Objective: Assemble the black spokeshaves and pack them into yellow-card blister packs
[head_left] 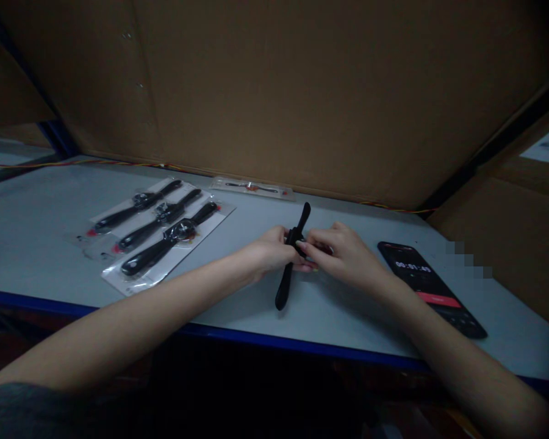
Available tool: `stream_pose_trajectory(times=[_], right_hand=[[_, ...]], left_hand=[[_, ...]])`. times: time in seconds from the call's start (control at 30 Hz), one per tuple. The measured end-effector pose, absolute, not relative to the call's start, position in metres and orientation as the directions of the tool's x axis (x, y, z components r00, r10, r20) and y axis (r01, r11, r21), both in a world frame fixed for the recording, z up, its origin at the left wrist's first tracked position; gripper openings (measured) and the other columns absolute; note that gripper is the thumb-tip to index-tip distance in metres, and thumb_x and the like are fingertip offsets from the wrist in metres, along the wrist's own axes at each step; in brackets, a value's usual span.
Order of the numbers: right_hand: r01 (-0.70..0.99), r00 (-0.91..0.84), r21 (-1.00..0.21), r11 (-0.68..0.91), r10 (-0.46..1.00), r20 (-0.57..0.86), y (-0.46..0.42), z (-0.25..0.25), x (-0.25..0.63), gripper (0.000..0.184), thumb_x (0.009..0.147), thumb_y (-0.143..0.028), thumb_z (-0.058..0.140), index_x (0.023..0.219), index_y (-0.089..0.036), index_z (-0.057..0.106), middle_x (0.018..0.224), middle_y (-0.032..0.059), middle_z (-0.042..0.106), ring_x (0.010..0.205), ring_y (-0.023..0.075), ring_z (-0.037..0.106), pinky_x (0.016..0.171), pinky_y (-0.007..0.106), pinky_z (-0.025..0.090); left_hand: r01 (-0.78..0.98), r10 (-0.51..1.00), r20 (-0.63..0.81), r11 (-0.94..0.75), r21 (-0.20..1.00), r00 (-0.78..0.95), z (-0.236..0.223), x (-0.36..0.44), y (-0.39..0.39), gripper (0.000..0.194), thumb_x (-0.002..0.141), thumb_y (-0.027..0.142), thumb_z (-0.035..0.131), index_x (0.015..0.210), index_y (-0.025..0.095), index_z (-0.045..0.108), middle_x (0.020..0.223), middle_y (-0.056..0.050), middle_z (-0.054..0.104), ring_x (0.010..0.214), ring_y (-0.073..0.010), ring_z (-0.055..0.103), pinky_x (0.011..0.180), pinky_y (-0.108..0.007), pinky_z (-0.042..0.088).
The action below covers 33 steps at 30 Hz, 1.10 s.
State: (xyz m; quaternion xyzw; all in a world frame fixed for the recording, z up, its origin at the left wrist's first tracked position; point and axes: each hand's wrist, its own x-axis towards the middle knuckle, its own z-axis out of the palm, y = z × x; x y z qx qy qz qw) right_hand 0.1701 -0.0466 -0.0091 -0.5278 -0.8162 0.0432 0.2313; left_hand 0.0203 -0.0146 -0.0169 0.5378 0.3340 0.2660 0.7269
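A black spokeshave (283, 289), with a long handle at each end and a blocky middle, is held at a slant just above the table. My left hand (273, 249) is closed around its middle from the left. From the right, my right hand (336, 251) has thumb and fingers pinched at the middle part. Whether those fingers hold a separate small piece is hidden. To the left lie several similar black spokeshaves (147, 257) in clear plastic packs on white cards.
The grey table (256, 317) has a blue front edge. A phone (432, 289) with a running timer lies at the right. Another flat pack (253, 189) lies by the cardboard wall (279, 91) at the back. Red and yellow wires (119, 163) run along that wall.
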Motion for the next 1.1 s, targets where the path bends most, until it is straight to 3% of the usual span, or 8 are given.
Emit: stream_pose_trajectory(times=[0.13,0.23,0.43,0.63,0.73,0.9,1.0,1.1], right_hand=[[0.712,-0.092,-0.681,0.173,0.984,0.153,-0.047,-0.011,0.162,0.036,0.081,-0.034,0.043,0.048,-0.019,0.043,0.041,-0.0029,0.041,0.04,0.0096,0.039,0.044,0.025,0.026],[0.611,-0.083,-0.78,0.139,0.99,0.111,-0.047,-0.007,0.167,0.035,0.081,-0.038,0.045,0.051,-0.019,0.047,0.04,-0.0037,0.04,0.037,0.0091,0.037,0.041,0.024,0.027],[0.763,-0.388,-0.387,0.518,0.846,0.366,-0.047,0.001,0.186,0.023,0.074,-0.039,0.06,0.086,-0.02,0.055,0.069,-0.0003,0.056,0.063,0.0131,0.049,0.06,0.026,0.035],[0.787,-0.532,-0.148,0.599,0.78,0.33,-0.045,-0.006,0.179,0.026,0.088,-0.028,0.04,0.066,-0.018,0.049,0.062,0.0,0.053,0.058,0.0118,0.044,0.065,0.029,0.029],[0.849,-0.355,-0.263,0.458,0.863,0.359,-0.046,-0.012,0.169,0.032,0.087,-0.03,0.039,0.057,-0.018,0.045,0.054,-0.0004,0.05,0.052,0.0115,0.042,0.058,0.028,0.028],[0.606,-0.111,-0.789,0.101,0.993,0.042,-0.046,-0.011,0.166,0.037,0.085,-0.038,0.035,0.054,-0.02,0.042,0.043,-0.0028,0.041,0.039,0.0106,0.04,0.043,0.025,0.029],[0.595,-0.177,-0.762,0.257,0.966,0.187,-0.048,-0.004,0.175,0.026,0.081,-0.04,0.047,0.064,-0.019,0.046,0.051,-0.0032,0.046,0.045,0.0102,0.043,0.046,0.024,0.033],[0.71,-0.341,-0.516,0.478,0.876,0.342,-0.05,0.001,0.184,0.019,0.076,-0.037,0.058,0.081,-0.019,0.051,0.065,-0.0012,0.052,0.06,0.0119,0.048,0.056,0.025,0.036]], left_hand=[[-0.033,0.82,-0.126,0.174,0.984,0.559,-0.017,0.022,-0.018,0.046,0.056,-0.006,0.065,0.086,0.017,0.038,0.067,0.004,0.057,0.062,-0.0122,0.062,0.075,-0.037,0.051],[-0.049,0.791,-0.14,0.21,0.976,0.596,-0.013,0.022,-0.02,0.044,0.06,-0.008,0.06,0.087,0.017,0.036,0.069,0.003,0.058,0.06,-0.0115,0.063,0.075,-0.036,0.051],[-0.034,0.768,-0.228,0.308,0.951,0.598,-0.005,0.018,-0.022,0.042,0.059,-0.011,0.057,0.088,0.014,0.038,0.071,0.0,0.059,0.062,-0.0118,0.064,0.077,-0.033,0.051],[-0.011,0.744,-0.229,0.303,0.953,0.628,-0.013,0.02,-0.02,0.038,0.059,-0.007,0.06,0.086,0.013,0.042,0.071,-0.001,0.058,0.067,-0.013,0.063,0.077,-0.034,0.05],[0.008,0.802,-0.179,0.212,0.977,0.57,-0.018,0.021,-0.02,0.044,0.054,-0.003,0.068,0.086,0.014,0.042,0.073,0.0,0.058,0.068,-0.0124,0.062,0.076,-0.034,0.05],[-0.032,0.834,-0.159,0.207,0.978,0.528,-0.016,0.021,-0.021,0.047,0.053,-0.006,0.065,0.086,0.016,0.041,0.072,0.003,0.058,0.063,-0.0097,0.06,0.074,-0.033,0.051],[-0.108,0.768,-0.183,0.311,0.944,0.614,-0.011,0.019,-0.02,0.038,0.056,-0.01,0.058,0.084,0.013,0.045,0.072,-0.001,0.06,0.064,-0.0126,0.064,0.076,-0.034,0.052],[-0.092,0.662,-0.213,0.394,0.915,0.718,-0.007,0.016,-0.018,0.027,0.058,-0.01,0.056,0.076,0.01,0.052,0.071,-0.005,0.062,0.066,-0.0149,0.066,0.078,-0.032,0.052]])
